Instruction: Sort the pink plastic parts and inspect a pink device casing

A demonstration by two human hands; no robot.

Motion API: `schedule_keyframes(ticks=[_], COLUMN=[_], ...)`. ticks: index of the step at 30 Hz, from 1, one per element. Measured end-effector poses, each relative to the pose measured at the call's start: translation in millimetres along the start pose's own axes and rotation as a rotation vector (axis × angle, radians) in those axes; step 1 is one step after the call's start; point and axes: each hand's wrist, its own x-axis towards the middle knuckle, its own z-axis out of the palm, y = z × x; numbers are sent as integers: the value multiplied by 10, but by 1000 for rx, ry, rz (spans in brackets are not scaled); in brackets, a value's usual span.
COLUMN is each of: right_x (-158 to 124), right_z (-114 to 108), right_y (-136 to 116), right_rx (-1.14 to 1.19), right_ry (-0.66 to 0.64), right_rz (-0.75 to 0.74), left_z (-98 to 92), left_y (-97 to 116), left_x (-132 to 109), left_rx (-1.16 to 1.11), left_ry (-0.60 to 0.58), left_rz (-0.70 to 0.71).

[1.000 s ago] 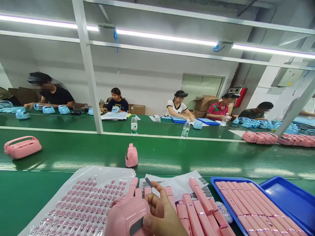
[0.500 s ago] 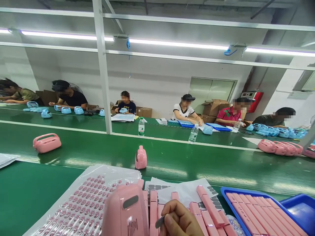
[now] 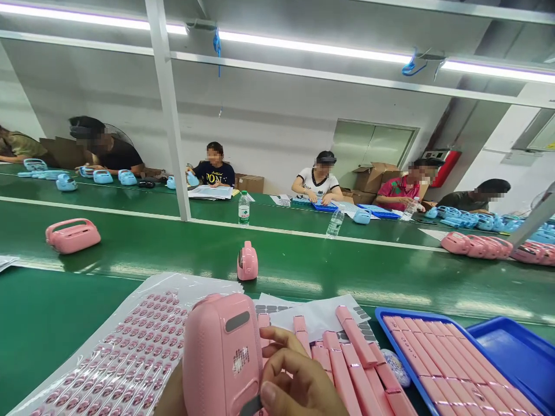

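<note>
On the far left of your reach, the sheet of small pink oval stickers [image 3: 102, 352] lies on clear plastic on the green counter [image 3: 47, 323], its near corner close to the counter edge. Your left hand [image 3: 171, 396] is mostly hidden behind the pink plastic housing [image 3: 221, 355], cradling it from below; you can see too little of it to tell the finger positions. The housing stands tilted just above the sticker sheet, held in the air over the counter, with its grey oval panel [image 3: 237, 321] facing up. Your right hand [image 3: 299, 384] is curled against its right side, the fingers closed around a small dark strip [image 3: 250, 406] at the lower edge.

A slip here could mark the housing or place the strip crooked, and a loose grip could drop the housing onto the stickers. To the right, loose pink bars [image 3: 347, 361] crowd the paper backing sheet [image 3: 316, 316], so your right elbow or knuckles could knock them. Past a small wrapped bag [image 3: 395, 367], the blue tray [image 3: 416, 314] is packed with pink bars, and a second blue tray [image 3: 515, 352] sits beyond it. The open room lies far of your hands, on the bare green belt.
</note>
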Motion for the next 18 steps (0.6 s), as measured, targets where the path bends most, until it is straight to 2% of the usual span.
schedule_keyframes(ticks=[4, 7, 18], right_x=[-11, -34, -64], right_z=[27, 24, 77], right_y=[28, 20, 102], right_rx=[-19, -50, -171], right_ry=[-20, 7, 144], right_rz=[-2, -2, -108], left_z=[260, 406, 450], left_y=[61, 78, 9], left_x=[56, 68, -19], left_rx=[10, 16, -55], left_ry=[-97, -95, 21], left_rz=[-33, -52, -119])
